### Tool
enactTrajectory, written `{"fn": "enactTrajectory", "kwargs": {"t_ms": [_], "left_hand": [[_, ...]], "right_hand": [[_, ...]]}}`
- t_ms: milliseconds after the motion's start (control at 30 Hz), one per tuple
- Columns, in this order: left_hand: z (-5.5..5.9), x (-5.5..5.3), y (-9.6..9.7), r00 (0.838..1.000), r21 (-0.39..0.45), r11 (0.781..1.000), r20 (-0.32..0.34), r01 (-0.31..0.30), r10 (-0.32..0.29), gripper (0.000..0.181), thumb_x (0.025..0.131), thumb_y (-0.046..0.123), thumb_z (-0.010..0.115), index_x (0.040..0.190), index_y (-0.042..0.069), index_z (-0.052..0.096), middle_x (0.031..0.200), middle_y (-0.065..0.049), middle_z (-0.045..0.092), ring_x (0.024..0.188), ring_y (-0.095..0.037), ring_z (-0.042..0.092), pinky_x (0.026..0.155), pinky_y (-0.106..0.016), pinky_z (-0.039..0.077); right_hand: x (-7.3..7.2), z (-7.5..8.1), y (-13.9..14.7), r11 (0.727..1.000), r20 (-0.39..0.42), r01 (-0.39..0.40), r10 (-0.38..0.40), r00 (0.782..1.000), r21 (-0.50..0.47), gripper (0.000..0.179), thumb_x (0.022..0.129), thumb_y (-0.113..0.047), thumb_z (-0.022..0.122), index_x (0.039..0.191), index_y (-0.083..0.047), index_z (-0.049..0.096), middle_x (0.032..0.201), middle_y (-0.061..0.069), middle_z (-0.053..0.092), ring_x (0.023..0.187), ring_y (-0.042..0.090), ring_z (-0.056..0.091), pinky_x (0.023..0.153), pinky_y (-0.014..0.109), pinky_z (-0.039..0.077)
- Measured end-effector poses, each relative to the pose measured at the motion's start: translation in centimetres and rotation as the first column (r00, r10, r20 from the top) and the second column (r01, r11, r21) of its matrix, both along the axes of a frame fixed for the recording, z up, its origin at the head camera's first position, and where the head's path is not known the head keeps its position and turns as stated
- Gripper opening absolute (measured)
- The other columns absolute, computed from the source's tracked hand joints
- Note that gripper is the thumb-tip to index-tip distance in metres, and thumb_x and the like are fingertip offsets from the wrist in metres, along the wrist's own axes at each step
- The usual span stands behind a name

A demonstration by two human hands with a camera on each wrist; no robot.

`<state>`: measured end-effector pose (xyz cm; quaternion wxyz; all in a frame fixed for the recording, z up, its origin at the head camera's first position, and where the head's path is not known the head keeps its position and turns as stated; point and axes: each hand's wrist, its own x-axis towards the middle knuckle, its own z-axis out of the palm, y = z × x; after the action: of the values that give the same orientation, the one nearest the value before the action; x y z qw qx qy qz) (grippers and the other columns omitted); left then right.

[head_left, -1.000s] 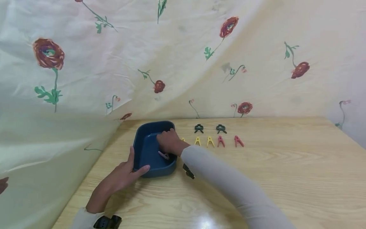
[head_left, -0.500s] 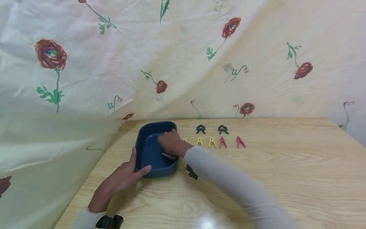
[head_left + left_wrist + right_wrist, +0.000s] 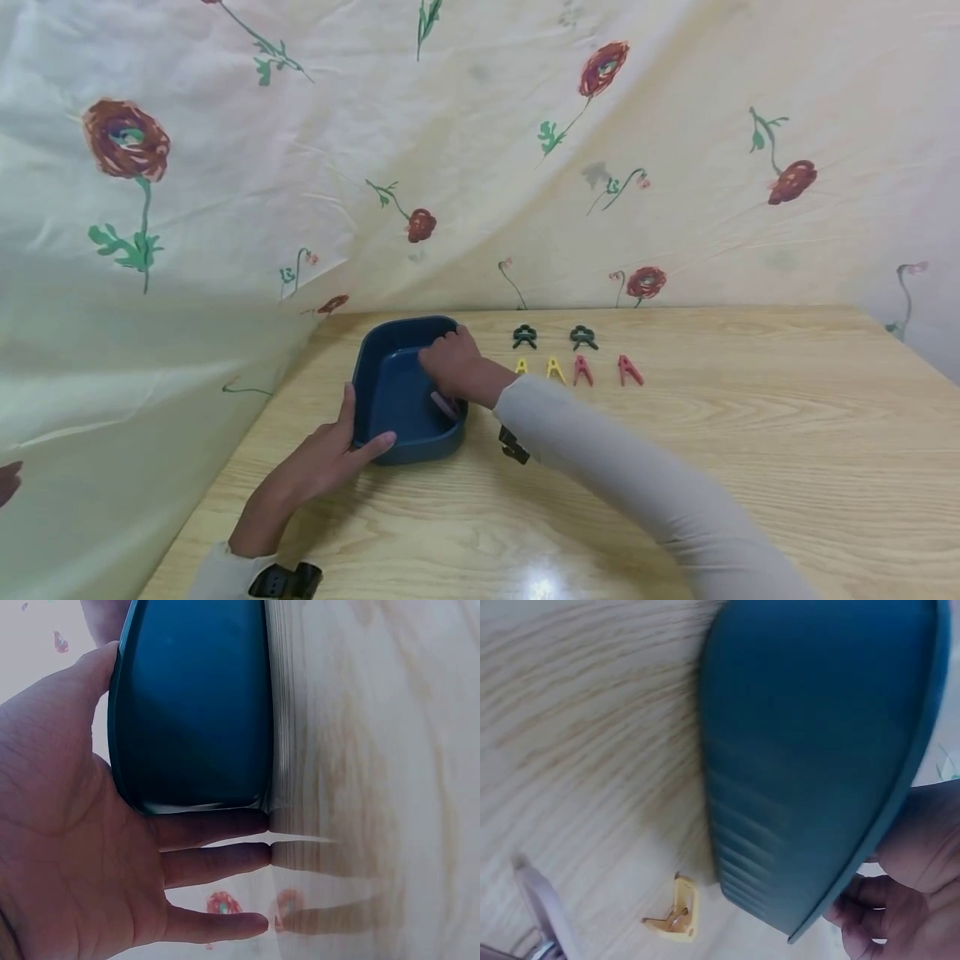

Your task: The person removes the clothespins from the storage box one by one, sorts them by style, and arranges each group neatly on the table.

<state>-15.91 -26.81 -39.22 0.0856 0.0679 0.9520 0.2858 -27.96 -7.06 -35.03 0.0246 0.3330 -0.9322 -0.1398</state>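
Observation:
My left hand point(image 3: 322, 458) is at the near left corner of a blue tray point(image 3: 408, 454). Its thumb lies over the rim. In the left wrist view its fingers point(image 3: 214, 862) stretch straight beside the tray wall. Reaching into the tray near its right wall is my right hand point(image 3: 453, 360), fingers curled. The right wrist view shows those curled fingers point(image 3: 862, 915) beyond the rim; their tips are hidden, so I cannot tell whether they hold anything. A pale pink clip point(image 3: 445, 406) shows below this hand, a blurred lilac piece with metal point(image 3: 547, 907) in the right wrist view.
Right of the tray lie yellow clips point(image 3: 554, 369) and red clips point(image 3: 583, 372) in a row, two dark green clamps point(image 3: 582, 337) behind them. One yellow clip point(image 3: 676, 915) lies close to the tray wall. A flowered cloth point(image 3: 480, 167) hangs at the table's back and left.
My right hand and forearm have moved slightly right and now cover the leftmost yellow clip. The pale pink clip has turned and shifted right with it. The left hand keeps its place.

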Motion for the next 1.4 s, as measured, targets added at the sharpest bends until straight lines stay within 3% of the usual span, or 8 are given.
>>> {"fn": "enactTrajectory", "kwargs": {"t_ms": [100, 300, 533, 633, 767, 1033, 1267, 1400], "left_hand": [[-0.1, 0.0, -0.1, 1.000, 0.007, 1.000, 0.000, -0.004, 0.004, 0.108, 0.096, 0.065, 0.048, 0.155, 0.004, -0.019, 0.155, -0.035, 0.025, 0.136, -0.049, 0.039, 0.106, -0.061, 0.033], [-0.1, 0.0, 0.0, 1.000, -0.006, 1.000, -0.009, -0.010, 0.010, 0.108, 0.096, 0.066, 0.048, 0.156, 0.003, -0.017, 0.152, -0.036, 0.030, 0.133, -0.048, 0.044, 0.105, -0.060, 0.035], [0.0, 0.2, 0.0, 1.000, 0.002, 1.000, 0.003, -0.007, 0.007, 0.108, 0.096, 0.065, 0.048, 0.155, 0.004, -0.019, 0.154, -0.036, 0.027, 0.134, -0.050, 0.042, 0.106, -0.061, 0.034], [-0.1, 0.2, 0.0, 1.000, 0.002, 1.000, 0.002, -0.009, 0.009, 0.108, 0.096, 0.065, 0.048, 0.155, 0.004, -0.019, 0.153, -0.036, 0.029, 0.133, -0.049, 0.044, 0.105, -0.061, 0.035], [-0.1, 0.1, 0.0, 1.000, 0.002, 1.000, -0.001, -0.010, 0.010, 0.108, 0.096, 0.066, 0.047, 0.155, 0.004, -0.020, 0.152, -0.036, 0.031, 0.131, -0.048, 0.046, 0.105, -0.060, 0.036], [-0.2, 0.0, 0.0, 1.000, 0.001, 1.000, 0.002, -0.010, 0.010, 0.109, 0.096, 0.066, 0.047, 0.155, 0.005, -0.020, 0.153, -0.037, 0.028, 0.134, -0.049, 0.042, 0.106, -0.061, 0.034], [-0.3, -0.1, 0.0, 1.000, 0.002, 1.000, -0.011, -0.009, 0.009, 0.108, 0.096, 0.066, 0.047, 0.155, 0.005, -0.019, 0.152, -0.037, 0.030, 0.133, -0.048, 0.044, 0.105, -0.061, 0.034], [-0.2, -0.1, -0.1, 1.000, 0.005, 1.000, -0.012, -0.010, 0.010, 0.108, 0.096, 0.066, 0.047, 0.155, 0.005, -0.019, 0.153, -0.036, 0.029, 0.133, -0.049, 0.043, 0.106, -0.061, 0.034]], "right_hand": [[0.3, 0.3, 0.1, 1.000, -0.032, -0.018, 0.018, 0.999, -0.005, 0.024, 0.098, -0.023, 0.063, 0.120, -0.014, 0.069, 0.113, 0.009, 0.068, 0.102, 0.025, 0.059, 0.097, 0.044, 0.042], [0.7, 0.7, 0.1, 0.992, -0.123, -0.087, 0.076, 0.990, -0.089, 0.037, 0.085, -0.041, 0.078, 0.106, -0.012, 0.070, 0.097, 0.005, 0.065, 0.085, 0.021, 0.054, 0.077, 0.035, 0.042], [0.6, 0.4, 0.2, 0.975, -0.111, -0.079, 0.057, 0.992, -0.209, 0.029, 0.083, -0.041, 0.082, 0.095, -0.017, 0.073, 0.085, -0.003, 0.065, 0.074, 0.015, 0.053, 0.066, 0.029, 0.038], [0.7, 0.8, 0.3, 0.980, -0.109, -0.077, 0.058, 0.992, -0.183, 0.020, 0.085, -0.038, 0.080, 0.088, -0.019, 0.073, 0.077, -0.005, 0.064, 0.069, 0.014, 0.054, 0.064, 0.029, 0.037], [1.1, 1.6, 0.6, 0.996, -0.131, -0.067, 0.058, 0.990, -0.063, 0.011, 0.091, -0.030, 0.074, 0.087, -0.019, 0.072, 0.069, -0.005, 0.060, 0.066, 0.014, 0.053, 0.064, 0.030, 0.035], [2.0, 1.9, 1.3, 0.993, -0.157, -0.051, 0.067, 0.985, 0.105, 0.012, 0.097, -0.028, 0.066, 0.089, -0.020, 0.071, 0.067, -0.005, 0.057, 0.065, 0.015, 0.049, 0.066, 0.031, 0.031], [2.1, 1.6, 1.7, 0.995, -0.166, -0.062, 0.074, 0.983, 0.074, 0.022, 0.095, -0.039, 0.067, 0.094, -0.018, 0.072, 0.079, -0.002, 0.064, 0.071, 0.016, 0.053, 0.070, 0.032, 0.034], [2.0, 1.4, 1.9, 0.997, -0.187, -0.075, 0.072, 0.980, -0.008, 0.018, 0.097, -0.033, 0.066, 0.095, -0.017, 0.073, 0.087, 0.001, 0.066, 0.074, 0.017, 0.053, 0.069, 0.032, 0.035]]}}
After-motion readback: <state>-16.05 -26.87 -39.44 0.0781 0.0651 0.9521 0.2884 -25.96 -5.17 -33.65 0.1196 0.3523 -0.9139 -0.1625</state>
